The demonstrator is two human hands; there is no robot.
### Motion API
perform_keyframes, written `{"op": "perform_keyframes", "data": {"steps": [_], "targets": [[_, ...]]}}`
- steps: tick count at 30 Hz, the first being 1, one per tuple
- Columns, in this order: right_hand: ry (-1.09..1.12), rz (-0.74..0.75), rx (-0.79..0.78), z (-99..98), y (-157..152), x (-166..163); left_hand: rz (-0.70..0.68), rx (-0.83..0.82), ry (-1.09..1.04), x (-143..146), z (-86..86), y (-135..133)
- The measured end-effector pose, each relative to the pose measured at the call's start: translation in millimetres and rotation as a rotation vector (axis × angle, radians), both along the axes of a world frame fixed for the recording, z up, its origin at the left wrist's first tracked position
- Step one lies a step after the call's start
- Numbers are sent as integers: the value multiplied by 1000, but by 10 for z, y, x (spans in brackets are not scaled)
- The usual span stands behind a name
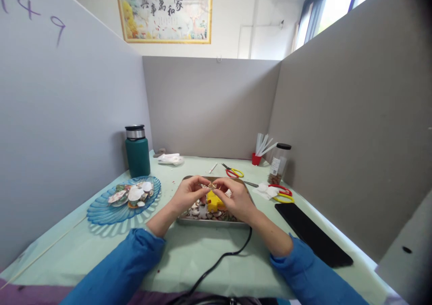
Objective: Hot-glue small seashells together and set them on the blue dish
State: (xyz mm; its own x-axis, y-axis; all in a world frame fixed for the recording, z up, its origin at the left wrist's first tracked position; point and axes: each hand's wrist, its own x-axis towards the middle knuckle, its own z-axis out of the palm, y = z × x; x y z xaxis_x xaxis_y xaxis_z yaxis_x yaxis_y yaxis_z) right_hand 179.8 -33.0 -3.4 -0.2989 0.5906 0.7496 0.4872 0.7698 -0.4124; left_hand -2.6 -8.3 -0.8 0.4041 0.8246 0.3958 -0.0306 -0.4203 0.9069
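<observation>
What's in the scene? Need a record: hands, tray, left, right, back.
left hand: fingertips on a small gold-brown piece
right hand: fingertips on the same piece
tray: beneath both hands; holds a yellow object and shell-like pieces
left: blue plate bearing shells; green bottle behind it
right: dark-lidded jar, red-and-yellow scissors, flat black object
back: second scissors beyond the tray

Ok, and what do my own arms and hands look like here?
Each arm wears a bright blue fabric sleeve with a bunched cuff ending on the forearm. Your left hand and right hand are bare, no gloves or watch visible.
</observation>
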Motion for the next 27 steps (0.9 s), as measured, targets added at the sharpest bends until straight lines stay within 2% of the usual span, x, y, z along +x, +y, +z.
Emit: {"op": "perform_keyframes", "data": {"steps": [11, 17, 27], "targets": [[8, -24, 7, 18, -17, -7, -20, 0, -38, 22, 31, -11], [14, -18, 12, 29, -34, -11, 1, 14, 11, 6, 13, 10], [-22, 22, 63, 17, -24, 7, 12, 93, 20, -12, -12, -4]]}}
